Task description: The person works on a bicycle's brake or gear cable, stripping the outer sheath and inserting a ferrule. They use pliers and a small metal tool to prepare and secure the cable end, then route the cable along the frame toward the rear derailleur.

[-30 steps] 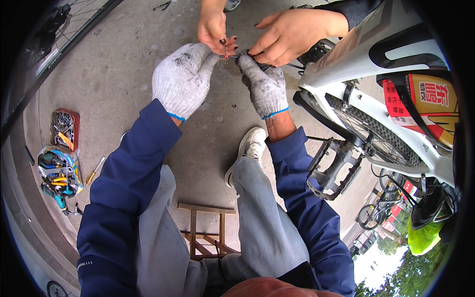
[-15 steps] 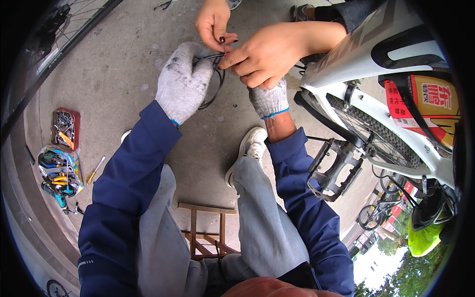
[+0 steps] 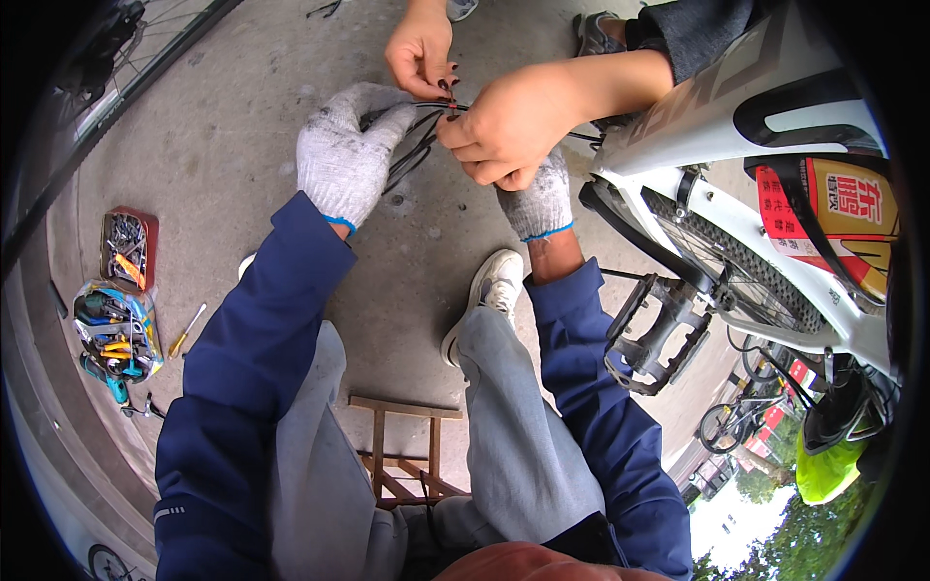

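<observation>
In a grey-white work glove with dark smudges, my left hand (image 3: 334, 165) is closed on thin black cables (image 3: 415, 155), thumb against the forefinger. The cables hang in a loose loop and run right, toward the white bicycle (image 3: 630, 145). My right hand (image 3: 542, 201), also gloved, lies behind another person's hand (image 3: 518, 116), which hides its fingers. That person's other hand (image 3: 421, 48), with dark nails, pinches at the cables from above. A small red piece (image 3: 452, 105) shows on the cables between the two bare hands.
The bicycle's pedal (image 3: 664, 334) juts out by my right forearm. At left stand a red tin of small parts (image 3: 152, 252) and a bag of tools (image 3: 121, 339), with a screwdriver (image 3: 187, 331) beside them. A wooden stool (image 3: 407, 412) is under me. Another bicycle's wheel (image 3: 145, 107) edges the upper left.
My left hand has shifted slightly left, and the cable loop looks narrower. My right hand has moved a little right and down. The other person's hands have come closer around the red piece.
</observation>
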Tool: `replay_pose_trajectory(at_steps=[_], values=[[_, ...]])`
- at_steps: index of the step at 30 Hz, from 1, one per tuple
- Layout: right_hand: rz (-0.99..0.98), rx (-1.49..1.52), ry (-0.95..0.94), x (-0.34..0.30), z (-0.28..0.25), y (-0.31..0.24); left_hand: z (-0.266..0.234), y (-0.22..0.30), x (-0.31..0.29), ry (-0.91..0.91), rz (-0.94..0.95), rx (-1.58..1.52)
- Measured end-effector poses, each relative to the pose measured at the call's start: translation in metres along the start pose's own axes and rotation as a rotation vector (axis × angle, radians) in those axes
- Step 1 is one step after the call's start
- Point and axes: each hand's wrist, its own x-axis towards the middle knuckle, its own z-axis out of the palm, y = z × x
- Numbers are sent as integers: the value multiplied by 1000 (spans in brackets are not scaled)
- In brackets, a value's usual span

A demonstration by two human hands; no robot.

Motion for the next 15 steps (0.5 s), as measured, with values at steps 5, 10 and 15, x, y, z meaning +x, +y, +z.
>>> replay_pose_trajectory(at_steps=[5,10,15], values=[[-37,124,31,6,1,23,2,-3,1,15,-9,41],[-95,99,58,-20,-20,50,2,-10,1,7,137,-33],[-132,37,37,-17,-20,62,-1,-13,1,29,176,24]])
